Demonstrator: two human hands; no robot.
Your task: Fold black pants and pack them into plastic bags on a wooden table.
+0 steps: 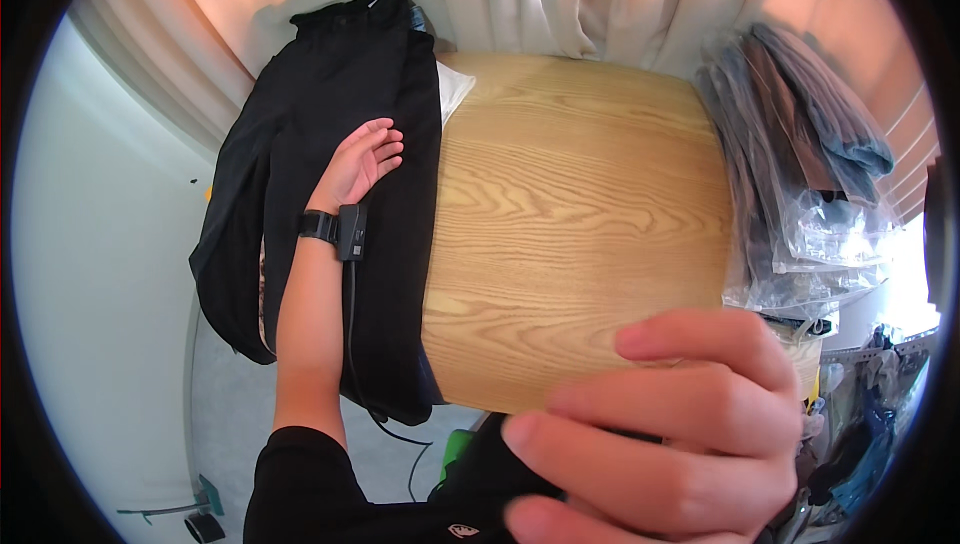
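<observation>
A pair of black trousers [330, 79] lies along the left side of a wood-grain table, waistband at the far end and legs hanging over the near edge. My left hand [362, 159] rests on its side on the black cloth, fingers slightly bent and apart, gripping nothing. Around that wrist runs a black strap with a small black box [351, 233] and a cable. Close to the camera at the lower right, my right hand [680, 424] is raised off the table. Its fingers are loosely curled with gaps between them, and nothing shows in them.
Bare wood-grain tabletop [580, 214] spans the middle. Folded garments in clear plastic bags [790, 144] are stacked on its right. White cloth [455, 92] pokes out beside the trousers. Curtains [640, 4] hang behind; more bagged clothes [865, 444] are at the lower right.
</observation>
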